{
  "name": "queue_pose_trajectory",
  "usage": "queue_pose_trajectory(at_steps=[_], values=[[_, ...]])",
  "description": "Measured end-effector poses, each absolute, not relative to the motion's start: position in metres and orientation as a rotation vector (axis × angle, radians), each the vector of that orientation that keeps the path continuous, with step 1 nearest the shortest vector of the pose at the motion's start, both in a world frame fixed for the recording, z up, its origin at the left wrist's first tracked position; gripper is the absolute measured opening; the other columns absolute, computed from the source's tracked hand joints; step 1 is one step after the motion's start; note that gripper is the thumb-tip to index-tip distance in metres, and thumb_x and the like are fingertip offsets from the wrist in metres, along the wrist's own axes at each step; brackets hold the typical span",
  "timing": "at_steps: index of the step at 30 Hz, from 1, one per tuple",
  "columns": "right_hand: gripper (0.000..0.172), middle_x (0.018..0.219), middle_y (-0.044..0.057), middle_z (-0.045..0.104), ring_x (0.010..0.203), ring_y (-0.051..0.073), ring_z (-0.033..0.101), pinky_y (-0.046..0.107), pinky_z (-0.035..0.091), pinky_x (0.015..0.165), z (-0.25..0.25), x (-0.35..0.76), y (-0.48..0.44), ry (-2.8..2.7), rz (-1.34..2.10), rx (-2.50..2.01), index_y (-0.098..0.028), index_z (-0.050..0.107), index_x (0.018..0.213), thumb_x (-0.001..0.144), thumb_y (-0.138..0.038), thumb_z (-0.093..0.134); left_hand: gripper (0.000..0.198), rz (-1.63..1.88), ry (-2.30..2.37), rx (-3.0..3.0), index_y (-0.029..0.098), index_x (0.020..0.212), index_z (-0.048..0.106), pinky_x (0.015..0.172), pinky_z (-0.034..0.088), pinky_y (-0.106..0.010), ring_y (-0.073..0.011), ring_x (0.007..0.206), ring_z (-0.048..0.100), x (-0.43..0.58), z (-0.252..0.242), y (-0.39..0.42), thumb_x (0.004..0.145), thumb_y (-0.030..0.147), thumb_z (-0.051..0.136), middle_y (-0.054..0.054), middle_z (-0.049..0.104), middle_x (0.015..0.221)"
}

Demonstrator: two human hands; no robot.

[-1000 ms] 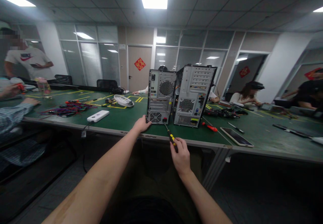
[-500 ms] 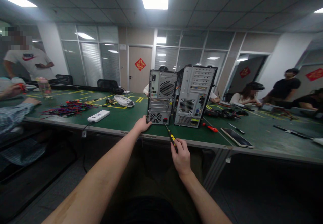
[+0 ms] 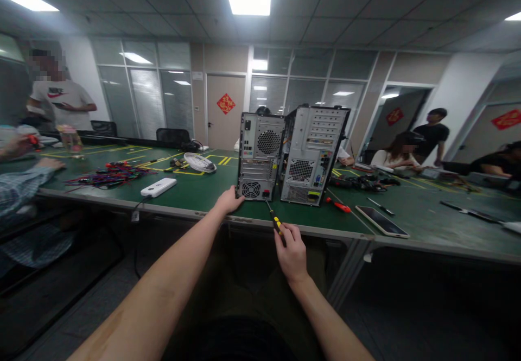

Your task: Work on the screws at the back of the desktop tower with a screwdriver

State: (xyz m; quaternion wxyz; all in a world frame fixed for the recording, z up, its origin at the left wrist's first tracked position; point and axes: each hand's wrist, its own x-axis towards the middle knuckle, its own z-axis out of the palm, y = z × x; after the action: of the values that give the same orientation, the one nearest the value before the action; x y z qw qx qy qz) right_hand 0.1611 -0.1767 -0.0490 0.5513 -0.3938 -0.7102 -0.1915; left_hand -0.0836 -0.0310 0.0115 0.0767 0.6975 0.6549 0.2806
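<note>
Two computer cases stand upright side by side on the green table [image 3: 195, 192], their rear panels facing me. My left hand [image 3: 228, 200] is at the lower left corner of the left case [image 3: 261, 157], its fingers wrapped round the edge and partly hidden. My right hand [image 3: 292, 247] is closed round the handle of a yellow and black screwdriver [image 3: 277, 221]. The screwdriver's tip is at the bottom edge of the left case, just below the red power switch. The right case [image 3: 311, 157] is untouched.
A white power bank [image 3: 158, 187] with a cable, bundled coloured wires [image 3: 109, 175] and a white fan part [image 3: 199, 162] lie left. To the right are a red-handled tool [image 3: 338, 205], a phone [image 3: 381, 221] and black cables [image 3: 362, 183]. People are around the table.
My hands, the screwdriver and the cases have barely moved. In the background, the standing person at left has shifted right and the standing person at right has shifted left.
</note>
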Motion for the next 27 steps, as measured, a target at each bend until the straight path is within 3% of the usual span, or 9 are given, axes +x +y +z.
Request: queue_pose_trajectory(at_steps=[10, 19, 27], values=[[0.021, 0.108, 0.011, 0.067, 0.096, 0.022, 0.069, 0.036, 0.061, 0.087, -0.0487, 0.1611, -0.1772, -1.688, -0.456, -0.934, -0.020, 0.070, 0.115, 0.101, -0.022, 0.055, 0.061, 0.834, 1.964, 2.074, 0.017, 0.140, 0.045, 0.099, 0.049, -0.036, -0.0310, 0.124, 0.064, -0.0834, 0.0124, -0.0312, 0.092, 0.053, 0.059, -0.019, 0.066, 0.135], [0.036, 0.122, 0.015, 0.067, 0.114, 0.025, 0.067, 0.042, 0.059, 0.100, -0.0491, 0.1563, -0.1784, -1.708, -0.482, -0.876, -0.018, 0.063, 0.135, 0.100, -0.016, 0.053, 0.062, 0.836, 1.959, 2.088, 0.016, 0.141, 0.044, 0.099, 0.049, -0.036, -0.0310, 0.124, 0.064, -0.0840, 0.0113, -0.0301, 0.092, 0.052, 0.058, -0.019, 0.066, 0.134], [0.032, 0.113, 0.013, 0.069, 0.103, 0.023, 0.070, 0.037, 0.061, 0.092, -0.0470, 0.1572, -0.1820, -1.704, -0.461, -0.897, -0.019, 0.067, 0.130, 0.100, -0.020, 0.055, 0.059, 0.842, 1.963, 2.097, 0.017, 0.137, 0.047, 0.099, 0.049, -0.036, -0.0304, 0.122, 0.065, -0.0839, 0.0097, -0.0284, 0.092, 0.052, 0.058, -0.019, 0.067, 0.132]])
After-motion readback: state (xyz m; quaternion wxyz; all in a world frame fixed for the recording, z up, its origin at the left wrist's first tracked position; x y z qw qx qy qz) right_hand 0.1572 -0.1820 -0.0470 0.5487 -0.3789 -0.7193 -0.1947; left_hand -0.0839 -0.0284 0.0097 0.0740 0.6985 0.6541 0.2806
